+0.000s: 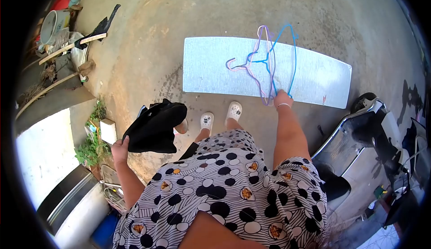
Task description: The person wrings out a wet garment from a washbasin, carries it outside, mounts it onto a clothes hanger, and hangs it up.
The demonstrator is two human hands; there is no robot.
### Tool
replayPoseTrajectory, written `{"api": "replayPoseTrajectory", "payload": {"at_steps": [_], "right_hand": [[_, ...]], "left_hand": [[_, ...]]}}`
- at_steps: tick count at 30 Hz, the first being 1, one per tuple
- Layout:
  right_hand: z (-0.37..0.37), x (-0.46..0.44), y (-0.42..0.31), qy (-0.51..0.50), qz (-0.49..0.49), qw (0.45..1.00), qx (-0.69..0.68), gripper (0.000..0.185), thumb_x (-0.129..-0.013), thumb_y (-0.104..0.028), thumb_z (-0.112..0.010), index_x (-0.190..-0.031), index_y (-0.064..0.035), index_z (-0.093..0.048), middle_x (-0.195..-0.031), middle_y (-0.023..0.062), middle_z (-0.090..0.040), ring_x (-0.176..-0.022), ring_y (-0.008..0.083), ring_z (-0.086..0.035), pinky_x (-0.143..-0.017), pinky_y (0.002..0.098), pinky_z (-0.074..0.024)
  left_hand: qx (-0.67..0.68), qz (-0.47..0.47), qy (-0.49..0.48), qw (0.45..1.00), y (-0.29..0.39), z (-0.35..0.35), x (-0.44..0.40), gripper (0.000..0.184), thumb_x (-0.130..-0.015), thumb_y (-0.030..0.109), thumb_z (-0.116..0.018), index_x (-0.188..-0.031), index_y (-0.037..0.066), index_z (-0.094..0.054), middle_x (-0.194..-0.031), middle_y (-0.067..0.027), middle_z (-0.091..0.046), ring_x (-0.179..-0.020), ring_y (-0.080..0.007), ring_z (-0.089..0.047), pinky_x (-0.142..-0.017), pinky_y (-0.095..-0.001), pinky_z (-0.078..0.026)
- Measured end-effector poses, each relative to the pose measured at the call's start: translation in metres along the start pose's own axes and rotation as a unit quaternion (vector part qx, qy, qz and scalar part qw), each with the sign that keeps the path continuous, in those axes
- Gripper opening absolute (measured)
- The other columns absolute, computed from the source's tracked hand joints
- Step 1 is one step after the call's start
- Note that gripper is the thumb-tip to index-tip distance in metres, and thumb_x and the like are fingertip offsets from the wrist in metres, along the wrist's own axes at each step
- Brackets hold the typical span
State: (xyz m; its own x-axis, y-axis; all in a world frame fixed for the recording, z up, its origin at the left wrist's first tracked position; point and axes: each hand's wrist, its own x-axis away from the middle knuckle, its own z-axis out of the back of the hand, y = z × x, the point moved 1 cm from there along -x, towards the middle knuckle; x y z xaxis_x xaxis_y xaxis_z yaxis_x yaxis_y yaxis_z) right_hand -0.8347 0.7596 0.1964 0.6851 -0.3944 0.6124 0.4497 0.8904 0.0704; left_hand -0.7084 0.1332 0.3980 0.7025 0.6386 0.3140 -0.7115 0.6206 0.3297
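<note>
Hangers (268, 61) stretch across the board (211, 76), before the person (220, 190); right hand (282, 99), at the board's near edge; cloth (155, 130), in the left hand (120, 150); plants (91, 152), farther left.

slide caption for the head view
Left hand holding black cloth, right hand at blue clothes hanger across pale board

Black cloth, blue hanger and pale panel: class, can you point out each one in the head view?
Black cloth (156, 128): head view, middle of its hanging fabric.
Blue hanger (295, 60): head view, its long bar.
Pale panel (207, 64): head view, bare surface at picture left.
</note>
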Motion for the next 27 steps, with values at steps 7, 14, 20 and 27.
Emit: {"api": "replayPoseTrajectory", "payload": {"at_steps": [7,14,20,27], "right_hand": [[-0.016,0.017,0.008,0.19,-0.088,0.973,-0.096,0.024,-0.079,-0.029,-0.052,-0.089,-0.0081,-0.057,-0.09,0.0114,-0.061,-0.094,0.0287,-0.057,-0.078,0.0393,-0.0442],[-0.044,0.018,-0.034,0.061,-0.119,0.968,-0.212,0.044,-0.079,-0.045,-0.053,-0.09,-0.003,-0.058,-0.09,0.016,-0.063,-0.089,0.0339,-0.059,-0.077,0.0408,-0.0451],[-0.08,0.007,-0.05,0.023,-0.146,0.951,-0.272,0.047,-0.08,-0.042,-0.053,-0.09,0.0038,-0.057,-0.088,0.0217,-0.062,-0.084,0.0352,-0.061,-0.073,0.0394,-0.0471],[-0.114,0.018,-0.066,0.066,-0.129,0.848,-0.51,0.038,-0.083,-0.037,-0.054,-0.085,0.0014,-0.052,-0.068,0.0123,-0.059,-0.053,0.019,-0.058,-0.046,0.0302,-0.0468]], "left_hand": [[-0.026,0.005,-0.027,0.999,-0.012,-0.003,0.0,0.048,-0.076,0.027,-0.066,-0.049,0.001,-0.037,-0.047,-0.0006,-0.029,-0.047,-0.0111,-0.025,-0.043,-0.0311,-0.027],[-0.013,-0.004,-0.021,1.0,-0.026,-0.004,-0.004,0.047,-0.077,0.027,-0.066,-0.05,0.0,-0.039,-0.047,0.0001,-0.029,-0.047,-0.0104,-0.025,-0.043,-0.0311,-0.026],[-0.014,0.014,-0.029,0.999,-0.037,-0.005,-0.012,0.046,-0.077,0.028,-0.066,-0.05,-0.001,-0.04,-0.046,-0.0034,-0.029,-0.046,-0.0118,-0.026,-0.044,-0.0317,-0.027],[-0.029,-0.004,-0.024,0.999,-0.051,-0.009,-0.019,0.047,-0.077,0.032,-0.064,-0.052,-0.002,-0.043,-0.046,-0.0077,-0.032,-0.046,-0.0146,-0.029,-0.045,-0.0332,-0.031]]}}
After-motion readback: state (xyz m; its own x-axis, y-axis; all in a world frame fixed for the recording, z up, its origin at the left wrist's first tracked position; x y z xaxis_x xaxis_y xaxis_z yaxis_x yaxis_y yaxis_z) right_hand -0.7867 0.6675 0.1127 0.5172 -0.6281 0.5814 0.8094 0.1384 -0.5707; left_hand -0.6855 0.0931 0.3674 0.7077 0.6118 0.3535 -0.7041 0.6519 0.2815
